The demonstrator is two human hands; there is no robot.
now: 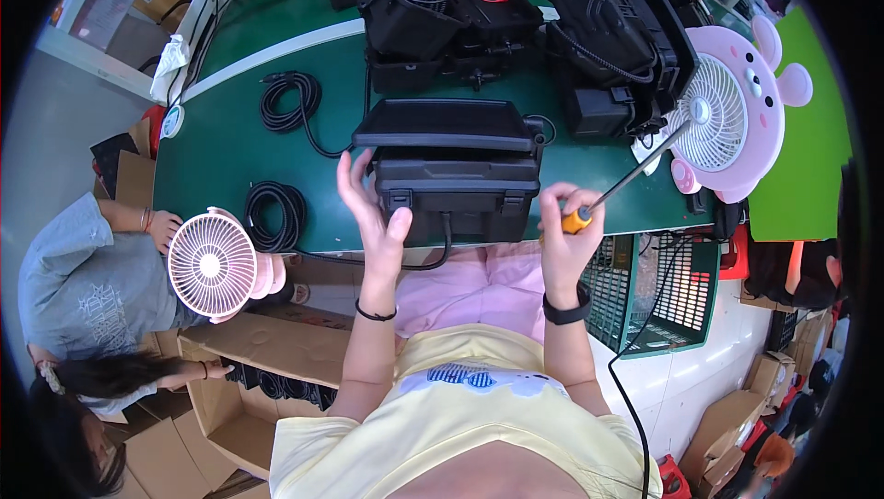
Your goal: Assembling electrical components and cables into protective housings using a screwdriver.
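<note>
A black plastic case (460, 188) with latches on its front sits near the edge of the green table, with a flat black panel (447, 121) tilted over its top. My left hand (373, 214) is at the case's left side, thumb and fingers apart; whether the fingertips touch it is hard to tell. Just off the case's right side, my right hand (566, 241) is closed round the yellow handle of a screwdriver (635, 170). The long shaft points up and right, away from the case. A black cable (448, 239) hangs from the case's front.
Coiled black cables (274, 214) lie on the table (221, 158) at left. More black cases (424, 29) stand at the back. A pink fan (741, 131) is at right, a smaller fan (210, 264) at left. A green crate (668, 301) sits below. A co-worker (78, 287) reaches into boxes.
</note>
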